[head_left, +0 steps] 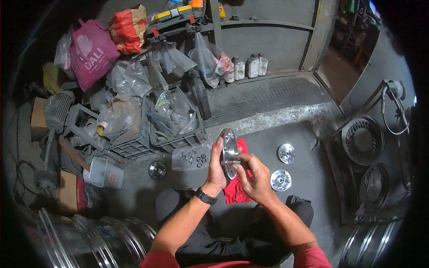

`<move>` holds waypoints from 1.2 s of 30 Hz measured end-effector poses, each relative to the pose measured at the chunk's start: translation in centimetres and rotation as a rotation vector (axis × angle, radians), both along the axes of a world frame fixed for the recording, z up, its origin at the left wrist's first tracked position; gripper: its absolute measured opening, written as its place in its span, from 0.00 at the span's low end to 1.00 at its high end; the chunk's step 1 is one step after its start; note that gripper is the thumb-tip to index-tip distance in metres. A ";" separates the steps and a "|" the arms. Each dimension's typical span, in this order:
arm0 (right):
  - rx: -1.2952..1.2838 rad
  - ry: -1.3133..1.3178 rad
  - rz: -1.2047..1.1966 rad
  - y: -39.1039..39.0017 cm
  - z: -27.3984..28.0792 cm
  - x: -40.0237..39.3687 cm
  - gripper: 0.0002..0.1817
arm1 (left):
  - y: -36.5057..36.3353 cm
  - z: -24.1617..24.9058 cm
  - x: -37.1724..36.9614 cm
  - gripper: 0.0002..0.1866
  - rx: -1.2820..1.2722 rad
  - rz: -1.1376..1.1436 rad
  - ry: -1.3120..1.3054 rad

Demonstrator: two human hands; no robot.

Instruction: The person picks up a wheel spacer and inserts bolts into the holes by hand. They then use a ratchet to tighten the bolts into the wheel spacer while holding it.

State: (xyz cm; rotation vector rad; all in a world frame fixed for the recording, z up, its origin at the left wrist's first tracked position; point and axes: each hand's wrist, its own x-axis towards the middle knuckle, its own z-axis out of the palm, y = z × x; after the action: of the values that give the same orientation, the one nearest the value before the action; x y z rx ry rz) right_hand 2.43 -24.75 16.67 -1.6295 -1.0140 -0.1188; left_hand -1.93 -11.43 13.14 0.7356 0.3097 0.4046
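Passable low over bare floor (313, 174) between the two shiny discs (280, 180) and the dark panel (349, 187) at right. Narrower between those discs and the red cloth (234, 195). Hemmed in at left by the dark disc (157, 170), plastic bag (191, 157) and crates (176, 142); closed off ahead by the raised ledge (268, 121).

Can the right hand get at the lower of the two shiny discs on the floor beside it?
Probably yes: the disc lies just right of the right hand, with nothing visible between them. The hand is busy at the held metal part, so it would have to leave that first.
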 end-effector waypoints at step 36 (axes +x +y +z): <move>0.006 0.006 0.009 0.3 0.1 0.0 0.05 | 0.1 -2.6 0.8 0.37 0.248 0.090 -0.022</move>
State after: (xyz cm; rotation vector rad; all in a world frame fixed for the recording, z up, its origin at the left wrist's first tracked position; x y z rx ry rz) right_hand 2.45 -24.49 16.81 -1.6192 -1.0152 -0.1109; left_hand -1.16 -11.35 10.55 0.9618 0.2756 0.5424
